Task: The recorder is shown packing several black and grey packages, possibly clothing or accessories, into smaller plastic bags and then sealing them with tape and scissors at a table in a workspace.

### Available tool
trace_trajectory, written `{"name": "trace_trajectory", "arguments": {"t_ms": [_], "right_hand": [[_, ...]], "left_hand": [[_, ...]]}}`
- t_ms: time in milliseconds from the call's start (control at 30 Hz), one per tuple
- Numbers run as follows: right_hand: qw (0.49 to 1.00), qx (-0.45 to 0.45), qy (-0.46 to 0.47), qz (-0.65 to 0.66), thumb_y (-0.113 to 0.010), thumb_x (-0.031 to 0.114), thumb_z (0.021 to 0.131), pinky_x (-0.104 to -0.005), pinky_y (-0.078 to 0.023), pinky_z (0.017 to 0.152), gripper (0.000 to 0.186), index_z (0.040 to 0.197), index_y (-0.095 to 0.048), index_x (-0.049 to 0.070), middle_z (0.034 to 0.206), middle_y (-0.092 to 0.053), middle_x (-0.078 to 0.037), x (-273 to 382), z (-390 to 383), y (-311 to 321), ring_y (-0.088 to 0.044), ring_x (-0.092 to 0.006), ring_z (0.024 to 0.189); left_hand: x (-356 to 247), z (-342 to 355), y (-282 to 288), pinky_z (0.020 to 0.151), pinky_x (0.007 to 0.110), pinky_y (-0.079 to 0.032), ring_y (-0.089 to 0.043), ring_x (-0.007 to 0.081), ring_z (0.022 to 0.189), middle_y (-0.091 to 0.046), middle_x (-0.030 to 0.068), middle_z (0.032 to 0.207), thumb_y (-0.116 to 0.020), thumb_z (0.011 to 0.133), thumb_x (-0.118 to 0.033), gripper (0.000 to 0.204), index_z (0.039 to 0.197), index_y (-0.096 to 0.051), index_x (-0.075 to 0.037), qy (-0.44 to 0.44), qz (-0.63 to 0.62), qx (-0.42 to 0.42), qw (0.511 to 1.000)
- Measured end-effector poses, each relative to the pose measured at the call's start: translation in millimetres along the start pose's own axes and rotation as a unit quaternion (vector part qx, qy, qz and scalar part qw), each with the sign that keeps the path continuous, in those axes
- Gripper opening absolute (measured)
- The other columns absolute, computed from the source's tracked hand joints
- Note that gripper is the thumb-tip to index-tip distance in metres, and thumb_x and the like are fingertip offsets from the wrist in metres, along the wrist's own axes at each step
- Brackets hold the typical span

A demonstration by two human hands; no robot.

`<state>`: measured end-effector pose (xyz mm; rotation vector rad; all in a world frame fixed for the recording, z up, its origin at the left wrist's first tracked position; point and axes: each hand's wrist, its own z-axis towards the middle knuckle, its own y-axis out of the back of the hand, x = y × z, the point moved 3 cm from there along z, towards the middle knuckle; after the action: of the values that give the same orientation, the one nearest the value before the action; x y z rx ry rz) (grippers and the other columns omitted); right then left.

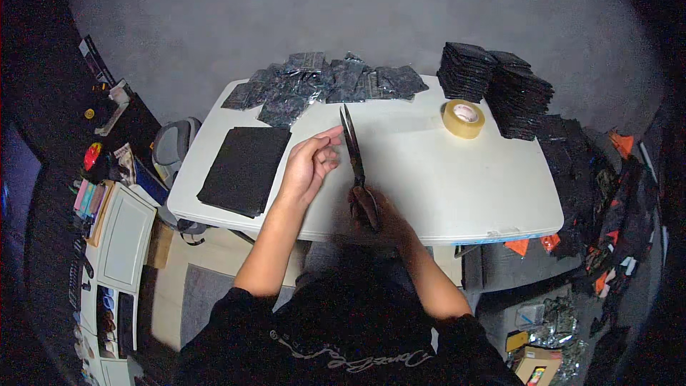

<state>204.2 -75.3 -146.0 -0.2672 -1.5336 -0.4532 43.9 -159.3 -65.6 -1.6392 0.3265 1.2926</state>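
Note:
My right hand (373, 207) is wrapped round the handles of a pair of dark scissors (351, 144). The blades point away from me, and a narrow gap shows between their tips. Just left of the blades is my left hand (310, 164), holding nothing, with its index finger stretched toward the blades and the other fingers loosely curled. Left of that hand, a stack of flat black sheets (245, 170) lies on the white table (421, 186). Beyond both hands, a heap of dark items in clear plastic packets (304, 86) spreads along the far edge.
A roll of clear yellowish tape (463, 119) lies at the right of the table. Behind it rise tall stacks of black packets (500, 86). A white cabinet (120, 243) stands at the left, and a cardboard box (537, 366) is on the floor at lower right.

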Motion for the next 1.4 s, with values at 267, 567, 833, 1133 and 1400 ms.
{"name": "trace_trajectory", "arguments": {"t_ms": [267,567,833,1133,1400], "right_hand": [[0.999,0.019,-0.018,0.024,-0.050,0.042,0.105,-0.0308,-0.046,0.060,0.038,0.100,-0.059,0.005,0.076,-0.056,-0.002,13.5,-2.9,-1.3,-0.055,-0.0127,0.066],[0.996,0.031,-0.055,0.065,-0.048,0.046,0.105,-0.0284,-0.044,0.057,0.040,0.097,-0.058,0.008,0.074,-0.055,0.000,0.4,3.0,-1.7,-0.053,-0.0108,0.064],[0.995,0.044,-0.063,0.064,-0.052,0.046,0.103,-0.0273,-0.047,0.059,0.040,0.102,-0.060,0.007,0.076,-0.057,0.000,18.6,-7.4,-4.1,-0.058,-0.0108,0.067],[0.998,0.006,0.043,0.053,-0.052,0.035,0.105,-0.0267,-0.049,0.066,0.032,0.108,-0.062,0.005,0.080,-0.060,0.000,11.6,-18.6,20.7,-0.059,-0.0096,0.073],[0.982,-0.124,0.141,-0.014,-0.044,0.038,0.107,-0.0256,-0.043,0.051,0.039,0.109,-0.060,0.002,0.075,-0.060,-0.003,0.4,-52.9,75.3,-0.056,-0.0113,0.060]], "left_hand": [[-5.0,-6.4,-4.5,0.071,0.026,-0.050,-0.061,0.0085,0.077,-0.066,0.0060,0.101,-0.048,0.099,-0.012,0.036,0.126,-0.062,0.006,-0.006,0.008,0.001,1.000],[-2.8,5.3,7.2,0.084,0.033,-0.052,-0.063,0.0183,0.098,-0.063,0.0113,0.120,-0.047,0.102,-0.016,0.052,0.153,-0.039,-0.014,-0.074,0.007,-0.015,0.997],[16.8,29.4,3.6,0.099,0.041,-0.047,-0.061,0.0282,0.112,-0.059,0.0219,0.131,-0.042,0.101,-0.019,0.056,0.156,-0.031,-0.016,-0.053,-0.078,0.040,0.995],[46.0,42.8,25.3,0.071,0.030,-0.054,-0.068,0.0207,0.084,-0.070,0.0150,0.097,-0.050,0.096,-0.001,0.051,0.146,-0.039,-0.006,-0.111,0.133,0.031,0.984],[89.1,32.4,-39.9,0.078,0.039,-0.054,-0.065,0.0215,0.083,-0.067,0.0136,0.098,-0.079,0.081,-0.015,0.072,0.143,-0.041,-0.011,-0.134,0.460,0.103,0.872]]}}
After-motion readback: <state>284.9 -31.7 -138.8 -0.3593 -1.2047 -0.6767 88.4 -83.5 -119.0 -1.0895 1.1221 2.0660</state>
